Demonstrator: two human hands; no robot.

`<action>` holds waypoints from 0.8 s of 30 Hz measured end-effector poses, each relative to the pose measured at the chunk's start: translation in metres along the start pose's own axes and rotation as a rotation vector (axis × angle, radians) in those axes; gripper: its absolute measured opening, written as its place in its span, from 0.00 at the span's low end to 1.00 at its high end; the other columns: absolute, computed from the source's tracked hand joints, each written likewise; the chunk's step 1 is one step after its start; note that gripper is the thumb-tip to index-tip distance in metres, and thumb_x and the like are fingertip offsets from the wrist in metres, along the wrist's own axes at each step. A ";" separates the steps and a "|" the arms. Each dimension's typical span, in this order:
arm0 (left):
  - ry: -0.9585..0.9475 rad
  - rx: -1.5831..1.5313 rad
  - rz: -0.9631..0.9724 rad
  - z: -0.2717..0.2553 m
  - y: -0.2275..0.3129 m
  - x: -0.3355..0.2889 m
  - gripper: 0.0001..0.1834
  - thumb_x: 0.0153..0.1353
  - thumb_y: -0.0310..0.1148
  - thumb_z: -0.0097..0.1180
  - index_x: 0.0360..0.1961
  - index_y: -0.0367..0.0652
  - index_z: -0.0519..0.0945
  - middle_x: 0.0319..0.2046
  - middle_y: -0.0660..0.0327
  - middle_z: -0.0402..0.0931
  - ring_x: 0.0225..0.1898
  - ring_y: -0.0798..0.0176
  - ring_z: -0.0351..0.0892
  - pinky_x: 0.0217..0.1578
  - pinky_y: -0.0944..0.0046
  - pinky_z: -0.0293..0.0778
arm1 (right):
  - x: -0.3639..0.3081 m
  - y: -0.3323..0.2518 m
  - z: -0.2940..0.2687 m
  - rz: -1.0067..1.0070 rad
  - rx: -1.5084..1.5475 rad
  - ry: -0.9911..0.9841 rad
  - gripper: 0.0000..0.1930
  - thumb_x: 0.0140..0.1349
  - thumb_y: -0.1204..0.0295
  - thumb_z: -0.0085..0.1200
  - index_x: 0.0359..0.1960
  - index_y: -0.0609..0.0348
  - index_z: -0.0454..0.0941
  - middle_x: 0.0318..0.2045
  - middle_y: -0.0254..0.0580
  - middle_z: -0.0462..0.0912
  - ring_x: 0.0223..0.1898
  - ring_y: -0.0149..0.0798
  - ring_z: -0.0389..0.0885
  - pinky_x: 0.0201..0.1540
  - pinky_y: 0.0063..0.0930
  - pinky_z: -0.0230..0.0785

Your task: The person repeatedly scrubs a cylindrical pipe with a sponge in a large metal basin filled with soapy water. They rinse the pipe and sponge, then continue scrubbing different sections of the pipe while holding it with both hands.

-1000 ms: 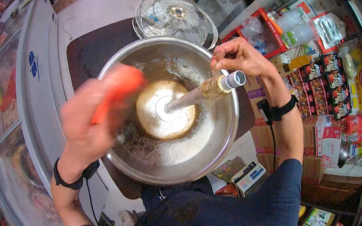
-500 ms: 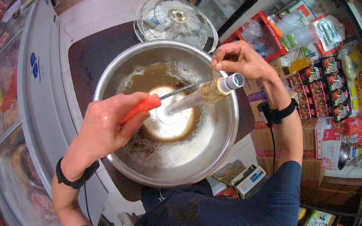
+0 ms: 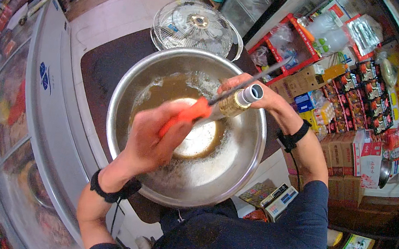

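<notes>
My left hand (image 3: pixel 150 136), blurred by motion, is closed around the orange-red handle of a screwdriver (image 3: pixel 196 110). Its long dark shaft points up and right, passing over my right hand (image 3: pixel 258 94). That hand curls behind the brass-coloured collar near the top of a metal pole (image 3: pixel 232 104) and appears to grip it; the screwdriver and the pole hide some fingers. The pole stands tilted in a big steel basin (image 3: pixel 120 159), its pale round base (image 3: pixel 197 141) in murky brown, foamy water (image 3: pixel 166 93).
Wire fan guards (image 3: pixel 191 26) lie beyond the basin on a dark mat (image 3: pixel 99 67). On the left runs a glass-topped display freezer (image 3: pixel 47 86). Packaged goods and cardboard boxes (image 3: pixel 337 156) line the right, with a weighing scale (image 3: pixel 280 199) at the lower right.
My left hand has moved right and slightly up with the screwdriver, whose shaft now reaches past the pole's top. My right hand has lowered from a pinch above the collar to behind it.
</notes>
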State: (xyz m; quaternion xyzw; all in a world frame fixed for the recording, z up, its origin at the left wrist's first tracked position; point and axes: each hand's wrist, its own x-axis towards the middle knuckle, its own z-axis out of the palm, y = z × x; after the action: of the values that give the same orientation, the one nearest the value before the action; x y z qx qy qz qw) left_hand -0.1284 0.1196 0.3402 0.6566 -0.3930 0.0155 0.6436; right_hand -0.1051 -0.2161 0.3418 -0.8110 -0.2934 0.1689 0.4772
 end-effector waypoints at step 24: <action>0.196 0.425 -1.027 -0.203 -0.307 -0.081 0.14 0.67 0.33 0.61 0.49 0.36 0.83 0.37 0.63 0.83 0.39 0.68 0.79 0.43 0.64 0.75 | -0.272 0.048 0.146 0.877 0.081 0.720 0.15 0.72 0.60 0.58 0.39 0.62 0.84 0.31 0.32 0.84 0.35 0.25 0.78 0.41 0.25 0.73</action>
State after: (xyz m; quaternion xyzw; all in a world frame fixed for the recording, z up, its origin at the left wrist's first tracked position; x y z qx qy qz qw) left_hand 0.0788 0.2919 0.0768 0.8743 0.0505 -0.1599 0.4554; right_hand -0.3806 -0.3087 0.2272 -0.8444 0.2588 0.0754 0.4630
